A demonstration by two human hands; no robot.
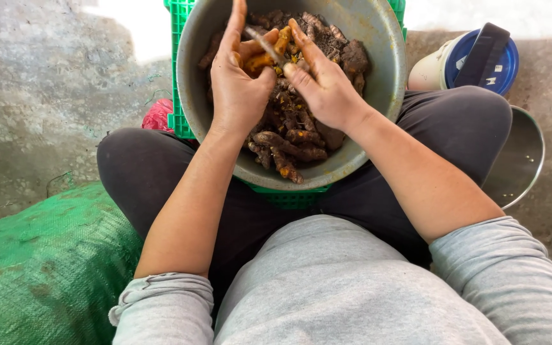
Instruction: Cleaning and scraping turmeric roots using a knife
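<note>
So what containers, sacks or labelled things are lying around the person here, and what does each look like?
Tub: upper right beside the knee, round, cream wall, blue lid with a dark strap across it and small white markings.
Sack: lower left, bulky green woven material, no label visible.
Crate: under the metal bowl, green plastic lattice.
Red bundle: left of the crate, crumpled; too small to tell what it is.
No signs or screens.

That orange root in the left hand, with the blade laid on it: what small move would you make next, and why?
Probably draw the knife along the root to scrape more skin off. The left hand pinches the root over the metal bowl; the right hand rests the blade across it. Part already shows orange, so peeling looks underway, and scraps would drop into the bowl.
</note>
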